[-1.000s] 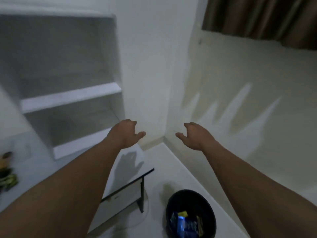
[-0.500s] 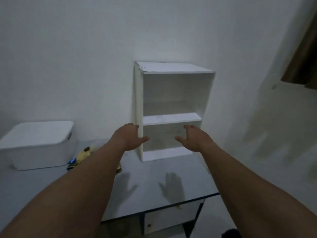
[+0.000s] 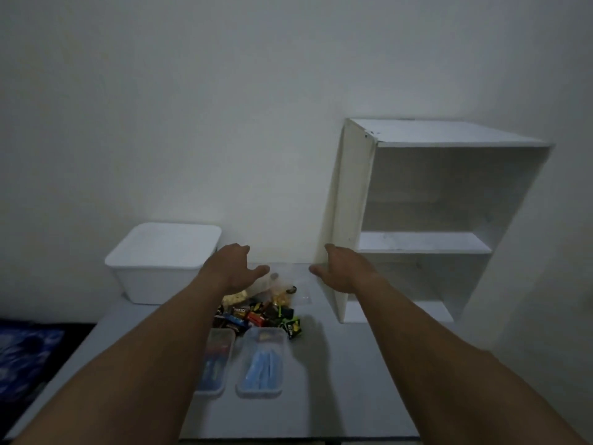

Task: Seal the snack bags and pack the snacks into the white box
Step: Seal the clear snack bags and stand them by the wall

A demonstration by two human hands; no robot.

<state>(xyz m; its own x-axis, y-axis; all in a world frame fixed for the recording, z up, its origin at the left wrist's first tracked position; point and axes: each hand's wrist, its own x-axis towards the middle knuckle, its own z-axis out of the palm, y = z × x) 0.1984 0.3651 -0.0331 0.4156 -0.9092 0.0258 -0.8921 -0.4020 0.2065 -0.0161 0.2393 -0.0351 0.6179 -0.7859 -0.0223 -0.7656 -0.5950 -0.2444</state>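
A white box (image 3: 160, 261) with its lid on stands at the back left of the grey table (image 3: 337, 380). In front of the wall lies a pile of small wrapped snacks (image 3: 260, 314), with clear snack bags (image 3: 282, 289) behind it. My left hand (image 3: 232, 268) hovers open above the pile's left side, between the pile and the box. My right hand (image 3: 345, 271) hovers open to the pile's right, in front of the shelf unit's side panel. Both hands hold nothing.
A white shelf unit (image 3: 426, 220) with two open compartments stands at the table's back right. Two clear lidded containers (image 3: 261, 361) with blue contents lie side by side near the table's middle. A dark blue patterned fabric (image 3: 22, 354) lies left of the table.
The view has swung left from the room's corner and a black bin to the table. The box, snack pile and containers have come into sight. Both hands stay outstretched and open.
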